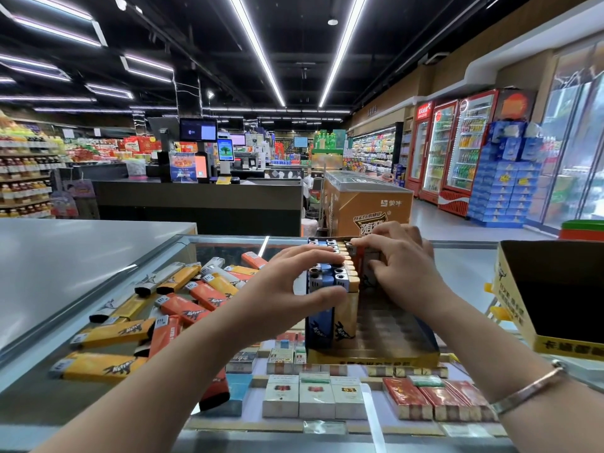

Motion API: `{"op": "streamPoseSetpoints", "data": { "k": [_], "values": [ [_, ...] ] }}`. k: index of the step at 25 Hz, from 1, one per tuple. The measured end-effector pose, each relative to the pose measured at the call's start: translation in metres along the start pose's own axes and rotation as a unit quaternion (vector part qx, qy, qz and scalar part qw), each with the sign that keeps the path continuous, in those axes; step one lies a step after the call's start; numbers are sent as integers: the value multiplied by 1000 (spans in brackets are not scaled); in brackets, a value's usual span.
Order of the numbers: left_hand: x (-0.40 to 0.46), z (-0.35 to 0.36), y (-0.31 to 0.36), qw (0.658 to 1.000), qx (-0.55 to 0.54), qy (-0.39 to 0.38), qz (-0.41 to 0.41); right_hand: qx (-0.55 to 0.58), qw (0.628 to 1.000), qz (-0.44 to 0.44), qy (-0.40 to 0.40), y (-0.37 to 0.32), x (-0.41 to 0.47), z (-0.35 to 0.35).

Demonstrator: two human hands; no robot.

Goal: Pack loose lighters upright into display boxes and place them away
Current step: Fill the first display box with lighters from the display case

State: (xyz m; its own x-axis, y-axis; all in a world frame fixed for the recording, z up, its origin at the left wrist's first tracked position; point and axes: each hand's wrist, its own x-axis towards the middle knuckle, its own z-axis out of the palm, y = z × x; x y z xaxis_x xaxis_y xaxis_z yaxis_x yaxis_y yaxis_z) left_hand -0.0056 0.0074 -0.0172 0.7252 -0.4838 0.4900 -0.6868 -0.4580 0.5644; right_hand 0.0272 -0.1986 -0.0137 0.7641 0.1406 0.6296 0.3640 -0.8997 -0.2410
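A yellow display box (376,356) stands on the glass counter, holding rows of upright lighters (330,279), blue and yellow. My left hand (287,282) curls its fingers over the tops of the upright lighters, with the thumb against the front of the near blue one. My right hand (402,266) presses on the lighters at the right side of the rows, fingers bent over the caps. Loose orange, yellow and white lighters (183,295) lie flat in a pile on the glass to the left of the box.
A second, empty yellow display box (552,299) stands at the right edge of the counter. Cigarette packs (313,398) show under the glass top. A white counter (65,256) lies to the left; checkout desks, a chest freezer (362,201) and drink fridges stand beyond.
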Motion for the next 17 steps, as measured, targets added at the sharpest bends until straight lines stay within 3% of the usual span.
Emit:
{"op": "streamPoseSetpoints", "data": {
  "k": [2, 4, 6, 7, 9, 12, 15, 17],
  "values": [
    [2, -4, -1, 1000, -9, 19, -15, 93, 995, 17, -10, 2, -2, -1],
    [4, -13, -7, 994, -2, 101, -48, 149, 989, 22, -4, 3, -2, -2],
    [3, -27, -18, 972, 103, 183, -105, 154, 988, 21, 0, 5, -2, -2],
    [1, -34, -25, 957, 171, 181, -150, 154, 988, 22, 1, 4, -2, -2],
    [-5, -45, -38, 918, 269, 96, -275, 156, 987, 26, 2, 4, -1, -1],
    [-11, -55, -46, 864, 303, -6, -402, 159, 986, 40, 10, 5, -2, -1],
    [-11, -52, -48, 846, 321, -51, -422, 175, 983, 56, 7, 3, -2, -1],
    [-8, -44, -48, 869, 298, -51, -392, 174, 983, 55, -4, 2, -3, -1]
  ]
}}
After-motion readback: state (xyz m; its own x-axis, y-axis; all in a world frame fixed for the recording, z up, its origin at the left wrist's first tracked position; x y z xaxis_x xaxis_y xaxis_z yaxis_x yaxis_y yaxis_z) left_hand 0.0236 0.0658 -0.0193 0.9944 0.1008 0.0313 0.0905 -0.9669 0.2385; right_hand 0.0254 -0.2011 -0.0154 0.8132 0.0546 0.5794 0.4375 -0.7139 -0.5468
